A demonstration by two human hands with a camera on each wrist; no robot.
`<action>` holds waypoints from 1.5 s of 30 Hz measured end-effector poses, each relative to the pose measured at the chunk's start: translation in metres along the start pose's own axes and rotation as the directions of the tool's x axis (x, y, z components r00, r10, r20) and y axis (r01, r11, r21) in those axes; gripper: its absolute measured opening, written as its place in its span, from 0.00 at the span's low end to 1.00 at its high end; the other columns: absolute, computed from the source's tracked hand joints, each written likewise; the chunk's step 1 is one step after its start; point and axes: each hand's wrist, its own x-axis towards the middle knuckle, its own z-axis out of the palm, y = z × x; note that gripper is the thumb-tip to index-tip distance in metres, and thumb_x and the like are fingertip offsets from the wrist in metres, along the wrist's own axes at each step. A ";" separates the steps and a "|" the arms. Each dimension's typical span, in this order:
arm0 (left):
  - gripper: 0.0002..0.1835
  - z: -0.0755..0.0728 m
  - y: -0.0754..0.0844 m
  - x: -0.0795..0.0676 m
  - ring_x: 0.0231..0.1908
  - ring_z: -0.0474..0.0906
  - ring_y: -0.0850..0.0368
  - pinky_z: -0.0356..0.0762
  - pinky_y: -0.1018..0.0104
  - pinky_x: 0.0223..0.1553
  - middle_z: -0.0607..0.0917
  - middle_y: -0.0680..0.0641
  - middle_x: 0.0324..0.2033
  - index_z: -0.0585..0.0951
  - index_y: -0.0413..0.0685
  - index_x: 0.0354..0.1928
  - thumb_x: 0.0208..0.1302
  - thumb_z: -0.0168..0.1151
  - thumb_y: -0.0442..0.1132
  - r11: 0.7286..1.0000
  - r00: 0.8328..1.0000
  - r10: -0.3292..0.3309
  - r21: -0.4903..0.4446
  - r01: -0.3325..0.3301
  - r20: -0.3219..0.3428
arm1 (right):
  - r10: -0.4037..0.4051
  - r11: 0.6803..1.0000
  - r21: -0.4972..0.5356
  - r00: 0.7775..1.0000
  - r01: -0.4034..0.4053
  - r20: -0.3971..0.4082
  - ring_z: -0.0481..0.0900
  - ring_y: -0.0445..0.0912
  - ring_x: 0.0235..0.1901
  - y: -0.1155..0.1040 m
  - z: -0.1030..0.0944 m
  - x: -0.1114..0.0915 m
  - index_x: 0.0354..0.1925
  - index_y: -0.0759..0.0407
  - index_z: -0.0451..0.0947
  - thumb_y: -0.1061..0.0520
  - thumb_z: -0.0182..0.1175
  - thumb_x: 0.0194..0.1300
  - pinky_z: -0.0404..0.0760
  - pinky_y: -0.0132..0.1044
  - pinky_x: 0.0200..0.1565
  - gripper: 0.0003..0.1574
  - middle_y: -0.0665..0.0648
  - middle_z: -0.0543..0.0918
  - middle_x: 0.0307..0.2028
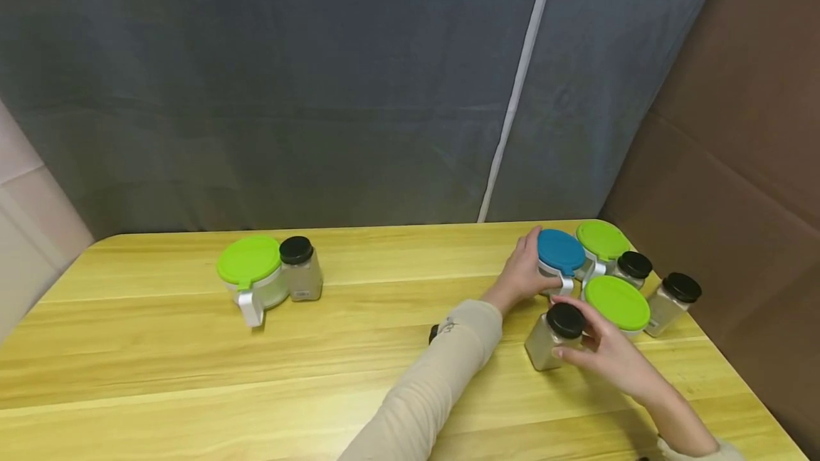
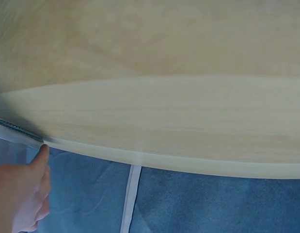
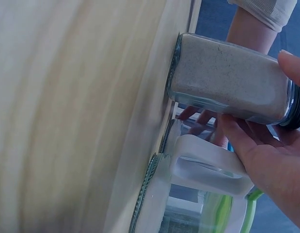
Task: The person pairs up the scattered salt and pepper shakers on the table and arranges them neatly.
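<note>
My right hand [image 1: 607, 354] holds a square glass spice jar [image 1: 542, 346] with a black lid, thumb and fingers on either side near the top. In the right wrist view the spice jar [image 3: 232, 77] shows greyish powder inside, its base close over the table. At the far right, my left hand [image 1: 520, 270] grips the left side of a jar with a blue lid [image 1: 561, 251] and a white handle. Only the thumb and some fingers of the left hand [image 2: 28, 194] appear in the left wrist view; the jar is mostly out of that frame.
Around the blue-lidded jar stand a rear green-lidded jar [image 1: 603, 239], a front green-lidded jar [image 1: 618, 302] and two black-lidded spice jars, one at the right edge [image 1: 669, 304]. Left on the table are another green-lidded jar [image 1: 250, 262] and spice jar [image 1: 303, 276]. A black object [image 1: 433, 334] peeks past my left sleeve.
</note>
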 end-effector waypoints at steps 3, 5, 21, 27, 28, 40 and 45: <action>0.50 -0.001 0.000 -0.001 0.55 0.61 0.57 0.61 0.67 0.54 0.61 0.47 0.59 0.50 0.49 0.65 0.43 0.70 0.47 1.000 1.000 0.012 0.025 -0.012 -0.003 | -0.004 1.000 0.010 1.000 0.004 0.005 0.68 0.34 0.49 0.000 0.001 0.000 0.61 0.64 0.56 0.62 0.64 0.50 0.68 0.26 0.46 0.42 0.68 0.63 0.55; 0.50 -0.003 0.000 -0.001 0.55 0.62 0.57 0.61 0.67 0.53 0.62 0.47 0.58 0.51 0.49 0.65 0.43 0.70 0.47 0.999 1.000 0.025 0.040 -0.025 -0.001 | -0.011 1.000 0.015 1.000 0.011 0.009 0.68 0.34 0.49 0.000 0.001 0.001 0.61 0.64 0.56 0.62 0.64 0.51 0.68 0.26 0.46 0.42 0.69 0.63 0.55; 0.49 -0.013 -0.007 -0.009 0.53 0.63 0.57 0.63 0.67 0.52 0.62 0.47 0.58 0.52 0.46 0.64 0.42 0.69 0.50 0.992 0.995 0.089 0.082 -0.092 0.042 | -0.038 0.998 -0.058 0.999 0.040 0.025 0.68 0.37 0.48 0.003 0.003 0.002 0.58 0.64 0.59 0.60 0.65 0.50 0.69 0.30 0.45 0.40 0.66 0.66 0.53; 0.49 -0.015 -0.011 -0.013 0.54 0.63 0.57 0.62 0.67 0.53 0.62 0.47 0.59 0.53 0.46 0.64 0.43 0.69 0.52 0.991 0.993 0.109 0.076 -0.113 0.053 | -0.057 0.997 -0.048 0.998 0.058 0.020 0.69 0.36 0.48 0.004 0.004 0.001 0.58 0.66 0.58 0.61 0.65 0.50 0.69 0.28 0.45 0.39 0.67 0.65 0.53; 0.49 -0.015 -0.011 -0.014 0.54 0.63 0.57 0.62 0.67 0.53 0.62 0.47 0.59 0.53 0.46 0.64 0.43 0.69 0.52 0.990 0.992 0.115 0.077 -0.119 0.054 | -0.060 0.997 -0.049 0.998 0.061 0.019 0.69 0.36 0.48 0.003 0.005 0.001 0.57 0.66 0.58 0.61 0.65 0.50 0.69 0.27 0.45 0.39 0.67 0.65 0.53; 0.50 -0.032 -0.015 -0.023 0.55 0.63 0.57 0.61 0.68 0.54 0.63 0.46 0.59 0.53 0.45 0.64 0.42 0.69 0.53 0.984 0.986 0.162 0.071 -0.164 0.039 | -0.046 0.995 -0.090 0.999 0.045 -0.003 0.71 0.37 0.44 0.000 0.006 0.000 0.54 0.64 0.61 0.60 0.66 0.49 0.74 0.32 0.41 0.36 0.61 0.69 0.48; 0.50 -0.041 -0.018 -0.027 0.55 0.63 0.58 0.61 0.68 0.54 0.62 0.47 0.59 0.53 0.45 0.64 0.42 0.70 0.53 0.983 0.984 0.173 0.055 -0.176 0.044 | -0.052 0.993 -0.110 0.999 0.051 -0.005 0.72 0.38 0.43 0.001 0.005 0.001 0.54 0.65 0.61 0.59 0.66 0.49 0.75 0.33 0.40 0.36 0.60 0.69 0.47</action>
